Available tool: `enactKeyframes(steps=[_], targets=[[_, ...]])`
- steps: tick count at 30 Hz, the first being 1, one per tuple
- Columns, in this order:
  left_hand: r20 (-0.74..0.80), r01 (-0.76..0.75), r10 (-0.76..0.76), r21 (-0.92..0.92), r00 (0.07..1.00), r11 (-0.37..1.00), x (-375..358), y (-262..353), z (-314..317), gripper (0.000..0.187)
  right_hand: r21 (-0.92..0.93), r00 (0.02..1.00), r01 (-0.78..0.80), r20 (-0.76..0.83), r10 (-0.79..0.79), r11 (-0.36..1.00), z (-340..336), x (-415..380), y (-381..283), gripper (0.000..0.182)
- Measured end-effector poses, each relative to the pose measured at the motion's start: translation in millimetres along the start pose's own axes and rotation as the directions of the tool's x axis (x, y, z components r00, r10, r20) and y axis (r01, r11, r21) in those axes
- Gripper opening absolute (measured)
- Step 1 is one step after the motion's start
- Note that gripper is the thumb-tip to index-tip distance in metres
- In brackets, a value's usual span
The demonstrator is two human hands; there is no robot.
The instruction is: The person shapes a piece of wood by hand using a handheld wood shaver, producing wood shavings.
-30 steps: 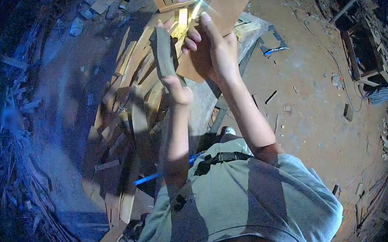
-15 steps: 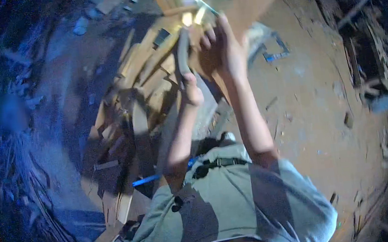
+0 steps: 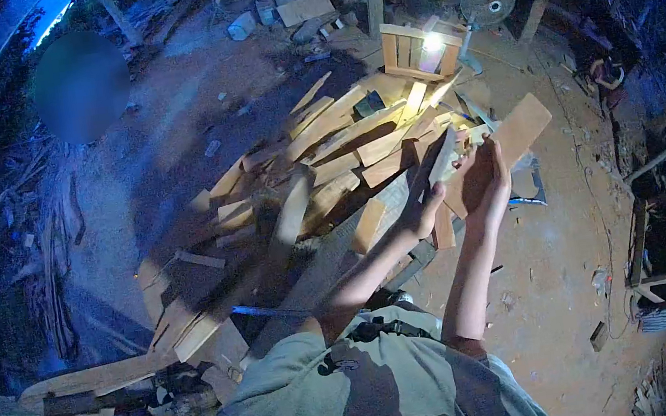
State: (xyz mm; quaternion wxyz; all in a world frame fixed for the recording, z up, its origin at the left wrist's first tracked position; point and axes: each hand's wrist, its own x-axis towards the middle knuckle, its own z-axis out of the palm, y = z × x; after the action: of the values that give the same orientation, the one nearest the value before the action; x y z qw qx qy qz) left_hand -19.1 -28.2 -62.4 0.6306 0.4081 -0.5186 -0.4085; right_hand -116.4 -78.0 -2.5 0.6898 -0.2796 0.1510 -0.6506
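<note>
My right hand (image 3: pixel 495 183) is closed round a flat wooden board (image 3: pixel 526 130), which slants up to the right beyond the fingers. Just left of it, my left hand (image 3: pixel 425 214) grips a narrow grey piece (image 3: pixel 440 158), probably wood, with the thumb along its near end. The two held pieces are close together; whether they touch is not clear. Below and left of the hands lies a heap of cut wood pieces (image 3: pixel 337 193).
Beyond the pile stand a slatted wooden crate (image 3: pixel 404 54) with a bright lamp (image 3: pixel 432 42) and a pedestal fan (image 3: pixel 488 1). A wooden frame (image 3: pixel 656 249) is at right. Plastic jugs (image 3: pixel 242 26) sit at the back. A blurred round patch covers something at upper left.
The view has swung, so both hands now appear lower and further right. Each hand keeps its piece; the board and grey piece remain side by side.
</note>
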Motion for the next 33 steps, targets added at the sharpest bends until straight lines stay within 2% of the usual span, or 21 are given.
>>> enactKeyframes(steps=[2,4,5,7,8,9,10,11,13,17,20,22,25,29,33], targets=[[0.009,-0.017,0.017,-0.011,1.0,1.0,1.8,29.8,4.2,0.065,0.025,1.0,0.019,-0.004,-0.019,1.0,7.5,-1.0,-1.3,0.026],[0.028,-0.043,0.042,0.009,0.999,0.999,1.3,39.5,4.9,0.067,-0.015,0.99,0.0,-0.144,-0.002,1.0,22.1,-7.7,-5.4,0.022],[0.024,-0.046,0.045,0.011,0.999,0.999,2.1,36.8,4.9,0.067,-0.014,0.99,-0.002,-0.139,0.0,1.0,15.6,-6.8,-3.8,0.022],[0.049,-0.075,0.074,0.021,0.996,0.997,3.5,35.1,5.1,0.067,-0.008,0.999,0.021,0.045,-0.02,1.0,1.6,-3.6,-1.2,0.026],[0.052,-0.071,0.07,0.016,0.996,0.997,3.1,38.6,6.0,0.068,-0.008,0.999,0.018,0.047,-0.017,1.0,0.9,-4.4,-1.0,0.026],[0.05,-0.071,0.071,0.017,0.996,0.997,2.2,40.2,5.9,0.068,-0.032,1.0,0.006,-0.017,-0.006,0.999,1.2,-5.0,-2.1,0.025],[0.057,-0.005,0.003,0.035,0.998,0.999,0.8,41.5,5.9,0.067,-0.056,0.997,-0.008,-0.08,0.003,0.998,3.1,-5.6,-3.0,0.024],[0.065,0.061,-0.065,0.053,0.996,0.997,0.6,43.1,6.2,0.067,-0.056,0.997,-0.009,-0.078,0.005,0.998,2.2,-5.1,-2.9,0.024],[0.064,0.025,-0.027,0.028,0.998,0.999,2.7,48.7,6.3,0.067,-0.009,1.0,-0.025,0.002,0.025,1.0,-2.7,-2.6,-1.2,0.024],[0.034,-0.053,0.053,0.017,0.998,0.998,3.6,51.3,5.6,0.066,0.015,0.998,-0.031,0.048,0.03,0.999,-20.2,5.6,5.7,0.023],[0.01,-0.029,0.029,-0.019,1.0,0.999,2.9,48.3,6.4,0.066,0.043,0.996,-0.017,0.09,0.013,0.999,-9.0,3.9,5.6,0.023],[0.019,-0.058,0.058,-0.042,0.998,0.997,6.0,44.1,5.4,0.065,-0.008,0.987,-0.01,-0.163,0.008,1.0,14.1,-2.8,1.4,0.025],[0.026,-0.094,0.096,-0.044,0.995,0.995,7.1,44.7,4.1,0.065,-0.008,0.997,-0.009,-0.071,0.008,1.0,6.6,0.6,4.4,0.025],[0.022,-0.169,0.17,-0.047,0.985,0.985,10.0,41.7,2.2,0.063,-0.003,0.995,-0.022,-0.096,0.022,1.0,2.9,4.5,8.4,0.026],[0.0,-0.158,0.158,0.012,0.987,0.987,9.5,36.2,0.8,0.061,-0.036,0.991,-0.012,-0.13,0.008,0.999,5.2,2.9,8.3,0.028]])
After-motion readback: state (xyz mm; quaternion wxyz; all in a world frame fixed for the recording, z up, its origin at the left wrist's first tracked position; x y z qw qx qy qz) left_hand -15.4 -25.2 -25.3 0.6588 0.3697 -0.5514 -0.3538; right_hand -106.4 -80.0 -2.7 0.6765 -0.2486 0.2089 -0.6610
